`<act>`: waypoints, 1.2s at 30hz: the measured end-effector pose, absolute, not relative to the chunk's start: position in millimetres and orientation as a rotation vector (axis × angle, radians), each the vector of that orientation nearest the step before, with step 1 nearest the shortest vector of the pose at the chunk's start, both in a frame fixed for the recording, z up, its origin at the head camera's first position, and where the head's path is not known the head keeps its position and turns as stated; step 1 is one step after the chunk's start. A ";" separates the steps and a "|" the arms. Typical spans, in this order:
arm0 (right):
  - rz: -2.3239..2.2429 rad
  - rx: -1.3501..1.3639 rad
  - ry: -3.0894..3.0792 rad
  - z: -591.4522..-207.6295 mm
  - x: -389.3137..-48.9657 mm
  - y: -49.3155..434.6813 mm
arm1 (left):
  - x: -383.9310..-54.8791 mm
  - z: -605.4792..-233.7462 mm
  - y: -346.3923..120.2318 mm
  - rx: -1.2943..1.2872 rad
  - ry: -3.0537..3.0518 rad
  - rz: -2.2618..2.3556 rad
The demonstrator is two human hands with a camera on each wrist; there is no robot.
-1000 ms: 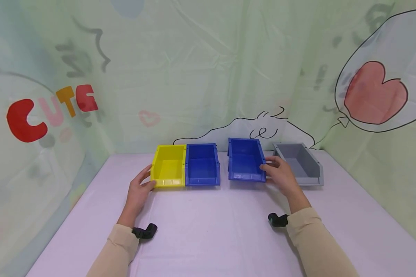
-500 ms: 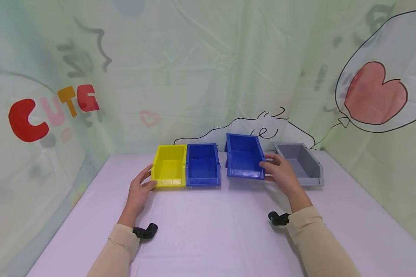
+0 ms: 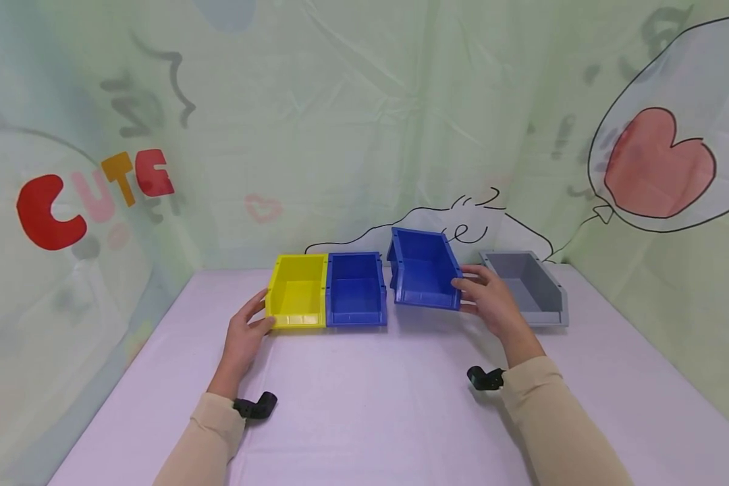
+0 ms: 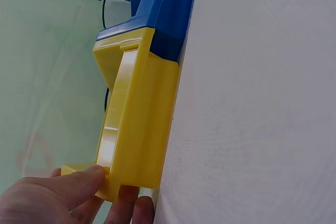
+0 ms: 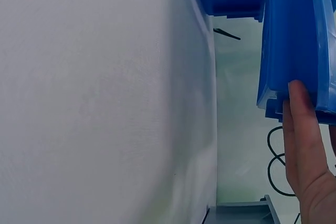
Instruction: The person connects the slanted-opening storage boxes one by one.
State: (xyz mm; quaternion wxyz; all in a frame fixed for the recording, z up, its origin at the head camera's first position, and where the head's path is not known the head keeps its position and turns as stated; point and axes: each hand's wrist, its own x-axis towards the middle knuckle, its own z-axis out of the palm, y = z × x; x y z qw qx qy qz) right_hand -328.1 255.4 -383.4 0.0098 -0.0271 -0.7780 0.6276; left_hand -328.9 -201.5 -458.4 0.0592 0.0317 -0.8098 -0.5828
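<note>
My right hand (image 3: 489, 300) grips the right side of a blue storage bin (image 3: 426, 270), thumb over its side edge and fingers beneath. That bin is raised off the table and tilted, its left side higher; in the right wrist view fingers (image 5: 307, 135) press against its underside. At the left, my left hand (image 3: 247, 331) holds the front left corner of a yellow storage bin (image 3: 296, 297), the thumb on its front lip in the left wrist view. A second blue bin (image 3: 356, 290) stands flush against the yellow one. All these bins are empty inside.
A grey storage bin (image 3: 525, 287) stands right of the raised blue bin, partly behind my right hand. The white-covered table (image 3: 364, 405) meets a printed green curtain (image 3: 340, 135) behind the bins. Black camera mounts sit on both wrists.
My right hand has lifted the blue bin higher and shifted it left, toward the other blue bin, with more tilt. My left hand stays on the yellow bin.
</note>
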 end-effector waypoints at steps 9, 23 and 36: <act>1.950 -0.095 -2.447 -380.7 -332.5 248.2 | -329.5 -458.9 -202.9 0.094 -2.451 -1.776; 1.939 -0.099 -2.483 -383.4 -339.9 246.4 | -329.7 -458.1 -202.5 0.100 -2.452 -1.769; 1.895 -0.098 -2.535 -376.9 -342.8 245.2 | -329.9 -456.7 -201.8 0.095 -2.453 -1.760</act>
